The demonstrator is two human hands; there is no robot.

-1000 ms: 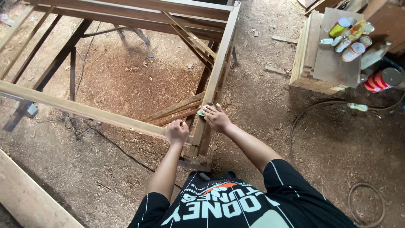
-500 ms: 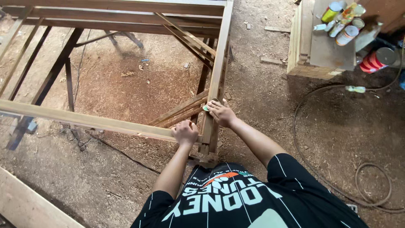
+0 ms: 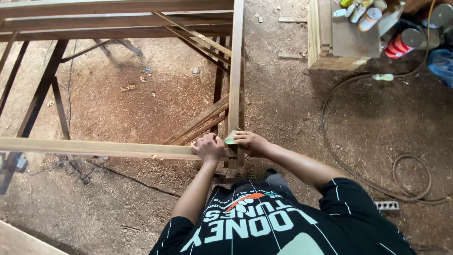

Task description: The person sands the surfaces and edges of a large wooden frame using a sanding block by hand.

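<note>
A bare wooden frame [image 3: 235, 71] of long rails stands over a sawdust floor, and I look straight down on its near corner. My left hand [image 3: 209, 147] is closed around the end of the near horizontal rail [image 3: 94, 148] beside that corner. My right hand [image 3: 250, 142] presses a small greenish piece of sandpaper [image 3: 230, 137] against the rail that runs away from me. The two hands are almost touching at the joint. Thin diagonal slats [image 3: 196, 123] run under the corner.
A stack of boards [image 3: 337, 45] at the upper right carries several cans and bottles, with a red can [image 3: 400, 43] beside it. A hose [image 3: 377, 179] loops across the floor at right. Dark metal legs [image 3: 40, 94] stand at left, a plank edge [image 3: 19, 241] at bottom left.
My view has shifted, so the corner and both hands sit lower and further right in the picture. The hands have drawn closer together at the joint.
</note>
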